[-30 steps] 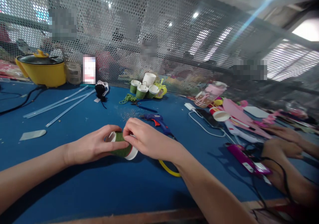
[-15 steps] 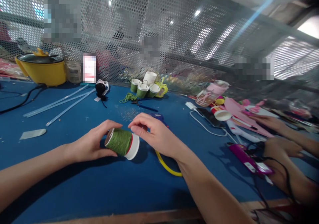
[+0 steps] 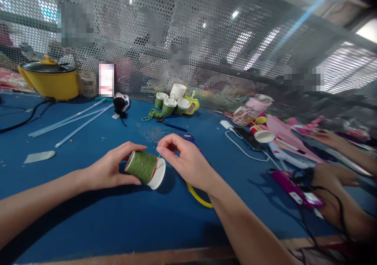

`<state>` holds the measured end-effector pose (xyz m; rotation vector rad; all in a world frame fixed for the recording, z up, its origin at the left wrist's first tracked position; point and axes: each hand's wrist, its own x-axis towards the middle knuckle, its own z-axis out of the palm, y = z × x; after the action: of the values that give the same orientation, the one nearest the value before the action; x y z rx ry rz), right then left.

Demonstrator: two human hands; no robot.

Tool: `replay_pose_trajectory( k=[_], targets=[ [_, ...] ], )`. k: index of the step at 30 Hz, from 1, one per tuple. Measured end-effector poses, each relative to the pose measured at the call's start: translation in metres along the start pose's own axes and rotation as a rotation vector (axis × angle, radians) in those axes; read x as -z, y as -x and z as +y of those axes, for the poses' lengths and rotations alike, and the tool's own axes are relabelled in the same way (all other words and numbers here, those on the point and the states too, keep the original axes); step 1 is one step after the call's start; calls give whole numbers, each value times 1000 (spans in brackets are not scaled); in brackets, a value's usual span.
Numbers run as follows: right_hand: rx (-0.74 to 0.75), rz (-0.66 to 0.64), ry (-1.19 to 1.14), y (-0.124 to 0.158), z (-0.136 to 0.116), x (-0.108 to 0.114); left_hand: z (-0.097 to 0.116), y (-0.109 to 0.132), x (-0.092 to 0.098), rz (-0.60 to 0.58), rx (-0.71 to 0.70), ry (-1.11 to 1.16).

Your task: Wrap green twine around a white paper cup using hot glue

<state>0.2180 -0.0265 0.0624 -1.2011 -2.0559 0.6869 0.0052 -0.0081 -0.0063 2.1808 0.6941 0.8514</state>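
Observation:
A paper cup (image 3: 142,167) lies tilted on its side, wound with green yarn, its white base toward the right and a thin red band showing next to it. Fingers and thumb of my left hand (image 3: 113,167) are wrapped round its open end. Just above the white base, my right hand (image 3: 179,153) pinches a strand of green yarn (image 3: 159,155) that runs down to the cup. Under my right wrist curves a yellow ring-shaped piece (image 3: 198,197). A dark blue tool (image 3: 188,138), partly hidden, lies behind my right hand.
Farther back stand several green-wrapped cups (image 3: 169,105), with pliers (image 3: 173,124) before them. Clear glue sticks (image 3: 84,124), a phone (image 3: 106,79) and a yellow pot (image 3: 50,80) are on the left. On the right lie a purple device (image 3: 290,184) with cords and another person's arms (image 3: 338,202).
My right hand has shifted slightly right and up, drawing the yarn strand along the cup's base. The cup has turned a little in my left hand. The other person's hand has moved.

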Motion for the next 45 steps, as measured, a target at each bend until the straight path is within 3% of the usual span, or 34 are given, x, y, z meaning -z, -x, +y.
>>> replay_pose_trajectory(
  k=[4,10,20,33,45],
  targets=[
    [-72,77,-126,1,3,1,3,-1,1,-4,96,71],
    [-31,155,-105,-2,9,0,9,-2,1,-43,153,98],
    [29,189,24,-4,13,-5,10,-1,2,-37,39,4],
    [-40,119,-90,-3,13,-10,11,0,2,-13,-153,-95],
    [-51,66,-100,1,15,-13,11,2,1,22,-222,-142]
  ],
)
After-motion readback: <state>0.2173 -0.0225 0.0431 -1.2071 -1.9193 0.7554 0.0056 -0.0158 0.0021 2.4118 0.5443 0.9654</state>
